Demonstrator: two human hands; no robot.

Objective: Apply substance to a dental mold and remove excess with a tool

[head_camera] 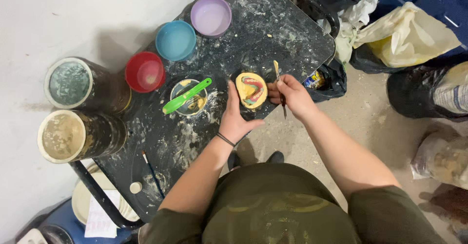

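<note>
Head view, looking down: a person stands at a small dark table (pixel 273 34) crusted with pale splashes and holds a round yellow mould (pixel 251 90) just above its near edge. The left hand (pixel 235 116) cups the mould from the side, fingers (pixel 231 91) curled round its rim, tilting the face up so the red, green and blue streaks inside are open to view. The right hand (pixel 291 93) is closed on a thin spatula (pixel 279 87), its pale blade pointing away from the body just beside the mould's right edge, a grip that appears suited to fine work on the surface. Within easy reach to the left stand a red bowl (pixel 145 71), a blue bowl (pixel 176 40) and a purple bowl (pixel 211 16), apparently laid out as a colour row, and a mixing cup (pixel 189 99) with a green stirrer (pixel 187 96) resting across it. Two large dirty tubs (pixel 73 110) sit at the table's far left; a fine brush (pixel 153 172) lies near the front edge
</note>
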